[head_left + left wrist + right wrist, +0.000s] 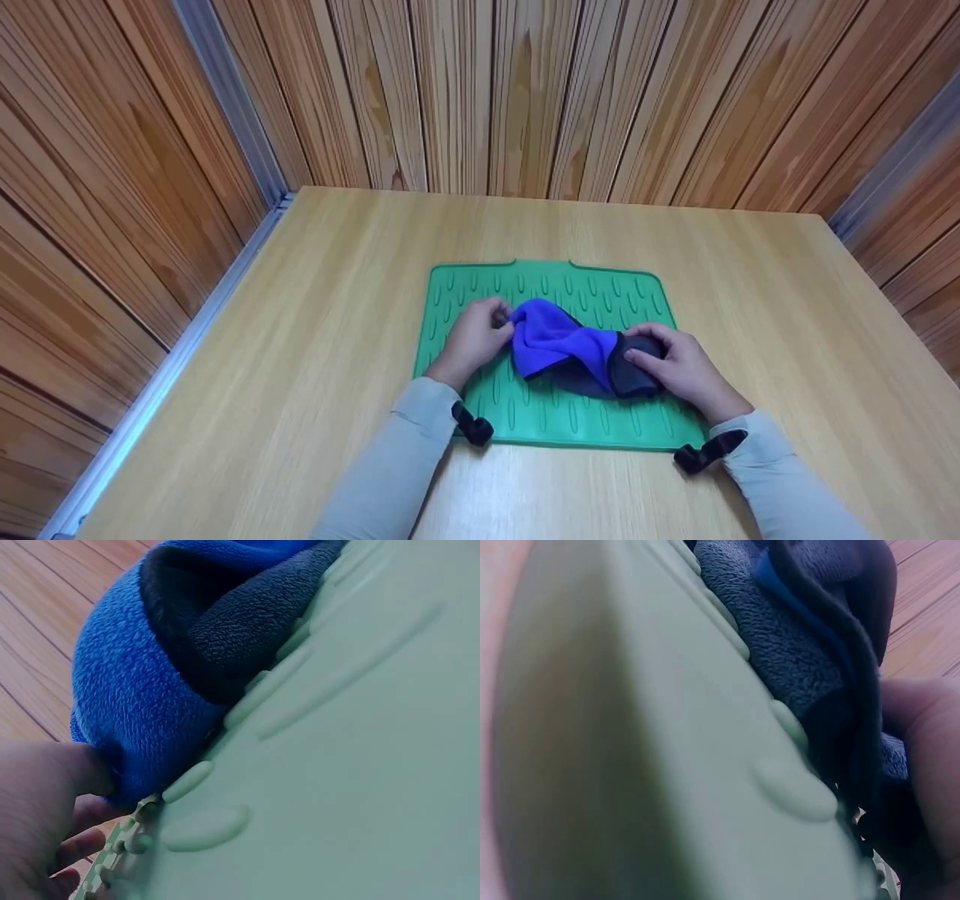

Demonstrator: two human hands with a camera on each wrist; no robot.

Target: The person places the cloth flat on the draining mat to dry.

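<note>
A plush cloth (559, 341), blue on one side and dark grey on the other with a black edge, lies bunched on a green ridged mat (517, 420). My left hand (474, 337) pinches the cloth's left end between thumb and finger; the left wrist view shows the blue cloth (135, 682) folded over its grey side there. At the opposite end, my right hand (679, 367) grips the dark grey part, thumb on top. In the right wrist view the grey cloth (780, 637) rises beside the thumb, and the other fingers are mostly hidden.
The mat rests on a light wooden table (315, 322). Wood-plank walls (525, 97) stand behind and at both sides, with a metal strip (172, 360) along the left table edge. Black straps (472, 426) circle both wrists over grey sleeves.
</note>
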